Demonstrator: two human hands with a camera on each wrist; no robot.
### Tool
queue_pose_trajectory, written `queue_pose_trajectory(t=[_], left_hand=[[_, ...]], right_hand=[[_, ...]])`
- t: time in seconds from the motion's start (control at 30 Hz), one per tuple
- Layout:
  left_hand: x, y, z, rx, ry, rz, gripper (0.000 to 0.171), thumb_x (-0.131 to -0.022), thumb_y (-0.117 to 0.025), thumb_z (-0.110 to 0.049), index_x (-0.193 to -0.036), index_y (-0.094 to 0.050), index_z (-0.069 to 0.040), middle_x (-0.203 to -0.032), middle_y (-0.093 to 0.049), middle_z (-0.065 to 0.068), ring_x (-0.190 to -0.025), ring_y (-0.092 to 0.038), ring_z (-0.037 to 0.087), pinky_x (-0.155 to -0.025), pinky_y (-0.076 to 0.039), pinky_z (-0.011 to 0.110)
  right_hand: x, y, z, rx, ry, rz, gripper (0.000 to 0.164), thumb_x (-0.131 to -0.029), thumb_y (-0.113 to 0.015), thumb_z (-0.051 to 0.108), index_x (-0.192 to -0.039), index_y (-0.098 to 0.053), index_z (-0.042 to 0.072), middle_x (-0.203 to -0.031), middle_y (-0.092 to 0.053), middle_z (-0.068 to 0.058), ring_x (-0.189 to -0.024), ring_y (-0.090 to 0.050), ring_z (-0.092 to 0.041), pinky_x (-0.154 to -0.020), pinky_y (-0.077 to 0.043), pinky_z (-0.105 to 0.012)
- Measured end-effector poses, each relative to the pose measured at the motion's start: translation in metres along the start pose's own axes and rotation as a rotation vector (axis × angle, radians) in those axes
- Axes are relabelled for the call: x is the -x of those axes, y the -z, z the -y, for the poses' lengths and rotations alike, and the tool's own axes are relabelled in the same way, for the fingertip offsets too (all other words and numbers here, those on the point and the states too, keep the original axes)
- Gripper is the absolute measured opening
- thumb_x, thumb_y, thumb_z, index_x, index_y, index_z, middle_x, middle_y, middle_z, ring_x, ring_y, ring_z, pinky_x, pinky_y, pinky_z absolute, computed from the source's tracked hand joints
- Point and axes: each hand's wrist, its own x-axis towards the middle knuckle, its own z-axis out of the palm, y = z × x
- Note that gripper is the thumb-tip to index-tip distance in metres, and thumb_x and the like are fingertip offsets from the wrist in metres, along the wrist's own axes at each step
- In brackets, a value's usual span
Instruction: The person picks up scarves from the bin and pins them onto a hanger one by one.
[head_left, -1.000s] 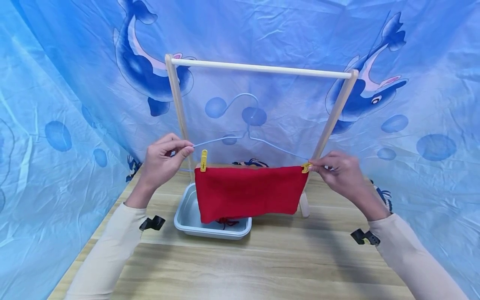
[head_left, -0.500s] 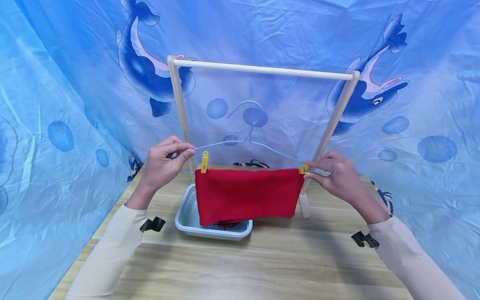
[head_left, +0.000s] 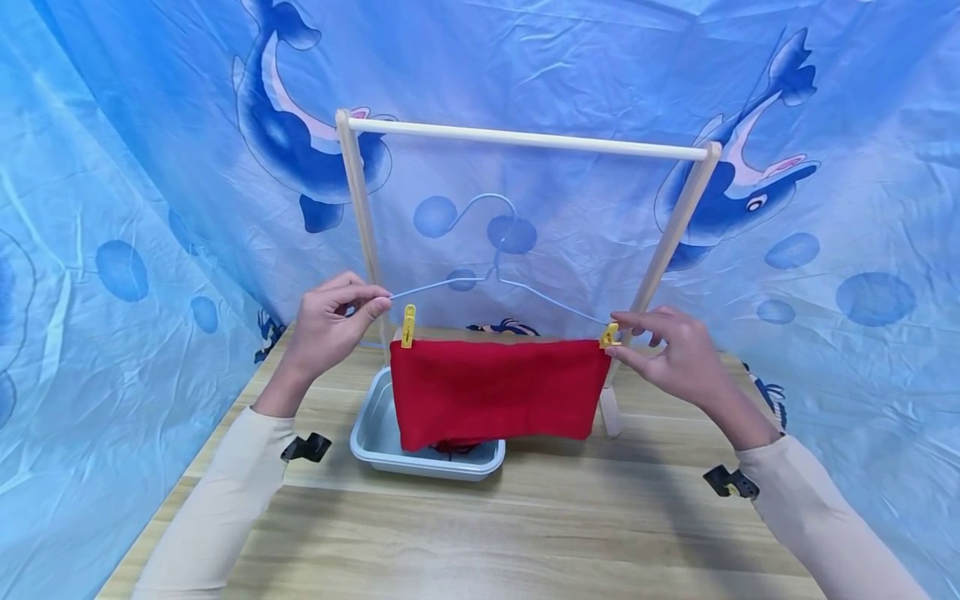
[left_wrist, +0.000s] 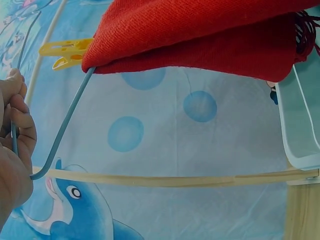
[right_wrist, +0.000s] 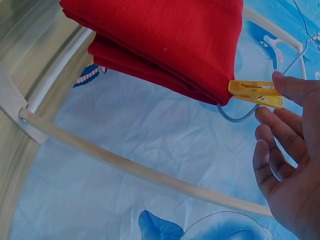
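A folded red scarf [head_left: 498, 392] hangs over the lower bar of a pale blue wire hanger [head_left: 547, 293]; its dark red fringe [left_wrist: 305, 35] shows in the left wrist view. My left hand [head_left: 333, 321] pinches the hanger's left shoulder. One yellow clothespin [head_left: 408, 327] stands upright at the scarf's left top corner. At the right top corner a second clothespin [right_wrist: 255, 93] bites the folded layers and the wire. My right hand [head_left: 671, 350] is beside it, thumb at one handle end, the other fingers spread loosely around the hanger's end.
Behind the scarf stands a wooden rack with a white top rail [head_left: 525, 139]. A pale blue basin [head_left: 427, 467] sits on the wood-grain table [head_left: 480, 533] under the scarf's left part. A blue dolphin-print curtain [head_left: 585, 67] encloses the back and sides.
My right thumb and fingers have spread apart from their pinch on the right clothespin, which stays on the scarf. The hanger and scarf dipped slightly; the hook tilted and came back up.
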Motion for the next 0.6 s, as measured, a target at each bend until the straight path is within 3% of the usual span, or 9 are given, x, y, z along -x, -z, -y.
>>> queue_pose_trajectory(t=[0.17, 0.37, 0.6], left_hand=[[0.0, -0.001, 0.001, 0.005, -0.003, -0.007, 0.016, -0.075, -0.071, 0.014, -0.089, -0.072, 0.006, -0.073, -0.058, 0.007, -0.062, -0.044, 0.011, -0.051, -0.033, 0.02], [0.0, -0.001, 0.002, 0.011, -0.007, -0.011, 0.017, -0.074, -0.071, 0.017, -0.088, -0.072, 0.008, -0.073, -0.058, 0.008, -0.062, -0.043, 0.011, -0.051, -0.033, 0.019], [0.0, -0.002, 0.0, 0.012, -0.003, -0.007, 0.017, -0.075, -0.071, 0.015, -0.089, -0.072, 0.006, -0.073, -0.058, 0.009, -0.062, -0.044, 0.011, -0.052, -0.033, 0.019]], right_hand=[[0.001, 0.002, -0.002, -0.023, -0.009, 0.02, 0.052, -0.065, -0.088, 0.025, -0.114, -0.071, 0.016, -0.084, -0.066, 0.004, -0.078, -0.052, -0.005, -0.056, -0.048, -0.032], [-0.001, 0.013, -0.005, -0.081, -0.047, 0.07, 0.052, -0.072, -0.083, 0.019, -0.121, -0.067, 0.016, -0.106, -0.07, 0.0, -0.087, -0.056, -0.008, -0.063, -0.047, -0.026], [-0.018, 0.024, -0.005, -0.151, -0.075, 0.074, 0.044, -0.079, -0.078, 0.019, -0.122, -0.067, 0.019, -0.11, -0.07, 0.001, -0.09, -0.062, -0.012, -0.07, -0.047, -0.016]])
